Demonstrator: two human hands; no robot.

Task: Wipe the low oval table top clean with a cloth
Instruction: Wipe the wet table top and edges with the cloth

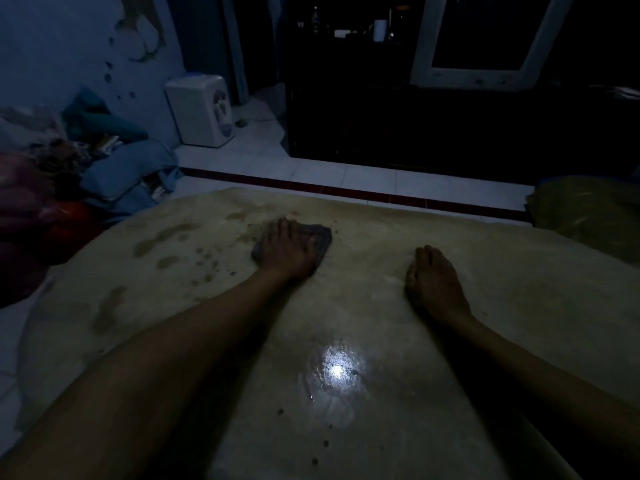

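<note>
Left of the tabletop (398,237), a heap of clothes (114,168) lies on the tiled floor, and a white water dispenser (201,110) stands against the wall beyond the heap. On the tabletop's left part, dark wet patches (162,237) and small specks are scattered. Just right of these, the left hand (287,249) presses flat on a grey cloth (320,237), its fingers straight and close together over it; the cloth lies on the far middle of the tabletop. Nearer the person, a light glare (337,370) shines on the wet surface. Right of the cloth, well apart from it, the right hand (433,282) rests on the tabletop with fingers loosely together, holding nothing. Past the tabletop's right edge sits a yellowish bag (588,209).
</note>
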